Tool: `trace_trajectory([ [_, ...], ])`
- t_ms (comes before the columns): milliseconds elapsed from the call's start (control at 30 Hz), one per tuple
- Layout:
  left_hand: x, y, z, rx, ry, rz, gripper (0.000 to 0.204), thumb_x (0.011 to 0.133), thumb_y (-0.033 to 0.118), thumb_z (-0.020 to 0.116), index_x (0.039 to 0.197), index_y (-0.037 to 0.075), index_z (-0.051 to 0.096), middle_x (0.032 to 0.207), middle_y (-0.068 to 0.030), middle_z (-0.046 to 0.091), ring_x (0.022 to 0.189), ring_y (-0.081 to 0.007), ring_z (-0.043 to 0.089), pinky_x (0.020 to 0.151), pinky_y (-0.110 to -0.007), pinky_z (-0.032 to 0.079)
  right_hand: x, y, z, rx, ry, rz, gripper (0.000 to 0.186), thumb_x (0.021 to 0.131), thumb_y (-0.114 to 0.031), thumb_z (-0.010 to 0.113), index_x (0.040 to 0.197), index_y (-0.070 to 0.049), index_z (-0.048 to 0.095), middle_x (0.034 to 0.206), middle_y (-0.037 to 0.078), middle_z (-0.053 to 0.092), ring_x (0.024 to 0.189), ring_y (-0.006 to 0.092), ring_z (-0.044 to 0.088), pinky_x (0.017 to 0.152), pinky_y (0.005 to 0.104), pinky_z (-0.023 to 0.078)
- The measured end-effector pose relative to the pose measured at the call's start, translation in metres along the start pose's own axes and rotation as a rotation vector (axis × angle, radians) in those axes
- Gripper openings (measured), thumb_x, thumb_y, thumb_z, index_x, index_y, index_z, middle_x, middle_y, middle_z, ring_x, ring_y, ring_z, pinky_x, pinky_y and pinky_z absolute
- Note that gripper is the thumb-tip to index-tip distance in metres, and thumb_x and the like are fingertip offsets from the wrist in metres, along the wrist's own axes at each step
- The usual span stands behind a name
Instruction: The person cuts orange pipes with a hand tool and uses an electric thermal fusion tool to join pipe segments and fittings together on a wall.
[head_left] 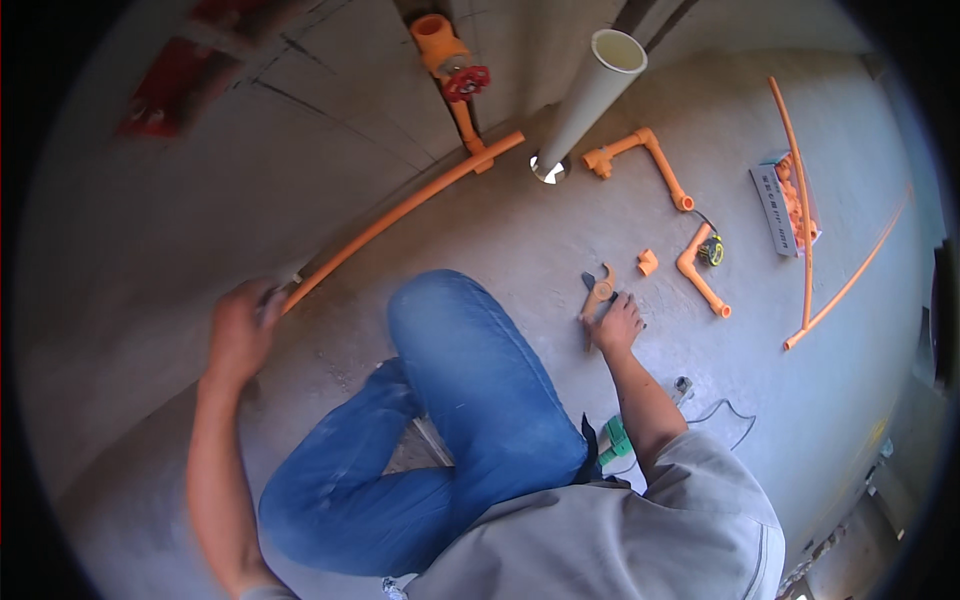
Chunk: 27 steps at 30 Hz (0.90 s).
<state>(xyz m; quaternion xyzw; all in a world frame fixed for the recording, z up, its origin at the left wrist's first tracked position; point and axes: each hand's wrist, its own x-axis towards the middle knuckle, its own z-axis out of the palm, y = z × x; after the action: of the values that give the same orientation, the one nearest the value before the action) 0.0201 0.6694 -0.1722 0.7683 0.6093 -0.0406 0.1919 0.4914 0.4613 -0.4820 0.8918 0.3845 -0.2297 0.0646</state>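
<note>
My left hand (243, 330) is closed at the near end of a long orange pipe (400, 210), which runs along the foot of the wall. A small dark thing by those fingers is too blurred to name. On the floor to the right, my right hand (618, 325) has its fingers around a pipe cutter (600, 291) with a curved orange jaw and dark parts. Just beyond that hand lies an orange elbow fitting (648, 262). The far part of the long pipe passes by an orange riser with a red-handled valve (465, 80).
A white upright pipe (590, 100) rises from the floor. Joined orange pipe pieces (640, 145) (700, 265), a tape measure (711, 250), a box of fittings (775, 210) and long orange pipes (801, 190) lie rightward. A green corded tool (614, 440) sits beside my hip.
</note>
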Motion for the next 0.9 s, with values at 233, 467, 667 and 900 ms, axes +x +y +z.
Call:
trace_trajectory([
  [233,0.106,0.021,0.086,0.070,-0.226,0.257,0.033,0.091,0.022,0.068,0.114,-0.001,0.068,0.107,-0.0236,0.068,0.102,-0.0413,0.064,0.090,-0.048,0.051,-0.001,-0.022,0.017,-0.046,-0.087,0.145,0.082,0.071,-0.033,0.084,0.135,0.000,0.044,0.136,0.019,0.049,0.130,0.0364,0.047,0.113,0.0530,0.032],
  [467,0.215,0.041,0.205,-0.004,-0.280,0.459,0.046,0.091,0.022,0.070,0.127,-0.005,0.060,0.116,-0.0248,0.065,0.112,-0.0399,0.062,0.097,-0.046,0.050,0.011,0.009,0.009,0.178,-0.012,0.014,0.043,0.079,-0.014,0.067,0.114,0.003,0.048,0.116,0.024,0.051,0.108,0.0448,0.057,0.084,0.0551,0.052],
  [667,0.286,0.058,0.266,0.080,-0.328,0.434,0.045,0.090,0.025,0.071,0.119,-0.006,0.055,0.114,-0.0267,0.064,0.105,-0.0430,0.064,0.091,-0.049,0.053,0.013,-0.015,-0.128,0.022,-0.225,-0.277,0.030,0.081,-0.006,0.063,0.108,0.000,0.052,0.105,0.022,0.059,0.094,0.0431,0.064,0.081,0.0514,0.053],
  [900,0.291,0.057,0.293,0.075,-0.362,0.324,0.045,0.094,0.026,0.065,0.122,-0.007,0.056,0.111,-0.0296,0.066,0.108,-0.0459,0.063,0.094,-0.051,0.051,0.026,-0.039,-0.182,-0.156,-0.335,-0.597,0.033,0.076,-0.009,0.066,0.107,-0.001,0.058,0.103,0.018,0.064,0.096,0.0383,0.065,0.084,0.0467,0.054],
])
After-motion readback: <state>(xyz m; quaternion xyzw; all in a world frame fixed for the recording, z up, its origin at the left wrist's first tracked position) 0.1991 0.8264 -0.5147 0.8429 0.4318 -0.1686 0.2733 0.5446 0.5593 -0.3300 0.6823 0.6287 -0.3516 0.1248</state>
